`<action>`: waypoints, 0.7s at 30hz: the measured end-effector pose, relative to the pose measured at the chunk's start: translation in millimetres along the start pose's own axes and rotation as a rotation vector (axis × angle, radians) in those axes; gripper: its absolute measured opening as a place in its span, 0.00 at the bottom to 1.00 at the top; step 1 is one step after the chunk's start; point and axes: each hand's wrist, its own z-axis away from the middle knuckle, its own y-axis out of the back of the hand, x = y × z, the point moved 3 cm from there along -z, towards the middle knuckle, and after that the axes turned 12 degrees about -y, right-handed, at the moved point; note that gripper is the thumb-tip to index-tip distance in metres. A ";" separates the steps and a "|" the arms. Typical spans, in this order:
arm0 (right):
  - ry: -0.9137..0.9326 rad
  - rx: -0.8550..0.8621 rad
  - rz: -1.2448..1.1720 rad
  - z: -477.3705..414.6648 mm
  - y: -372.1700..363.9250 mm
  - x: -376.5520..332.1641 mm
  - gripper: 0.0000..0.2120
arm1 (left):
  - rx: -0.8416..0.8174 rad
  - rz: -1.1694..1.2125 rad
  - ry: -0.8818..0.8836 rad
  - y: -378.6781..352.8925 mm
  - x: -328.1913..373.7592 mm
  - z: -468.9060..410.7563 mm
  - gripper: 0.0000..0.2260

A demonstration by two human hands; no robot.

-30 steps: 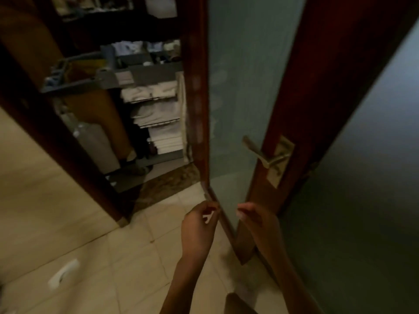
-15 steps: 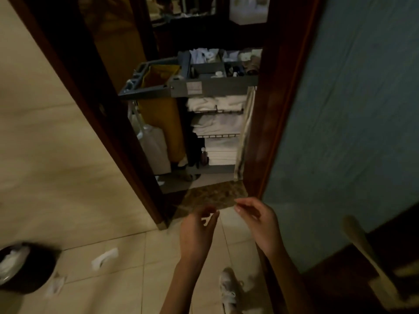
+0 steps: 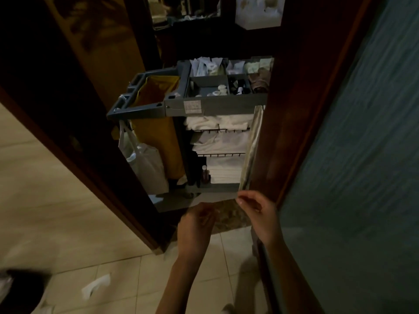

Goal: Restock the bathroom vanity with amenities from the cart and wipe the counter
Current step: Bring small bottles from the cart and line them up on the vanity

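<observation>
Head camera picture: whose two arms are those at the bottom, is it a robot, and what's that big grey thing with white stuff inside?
No robot here. The camera sits on a person's head and looks forward and down, so the arms are that person's own: the left hand and the right hand, close together. It is too dark and blurry to tell whether they hold anything. The grey thing is a housekeeping cart. Its shelves carry folded white towels, its top tray has small bathroom supplies, and a yellow bag sits at one end with a white plastic bag hanging beside it. A white scrap lies on the tiled floor.
</observation>
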 end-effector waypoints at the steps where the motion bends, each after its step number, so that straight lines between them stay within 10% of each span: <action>1: -0.013 -0.014 0.002 -5.4 -2.4 1.5 0.08 | 0.002 0.001 0.002 -1.2 -1.1 -5.9 0.07; 21: 0.001 -0.023 0.038 -213.3 -73.4 -41.5 0.10 | 0.042 0.179 -0.011 -24.4 -71.4 -223.9 0.06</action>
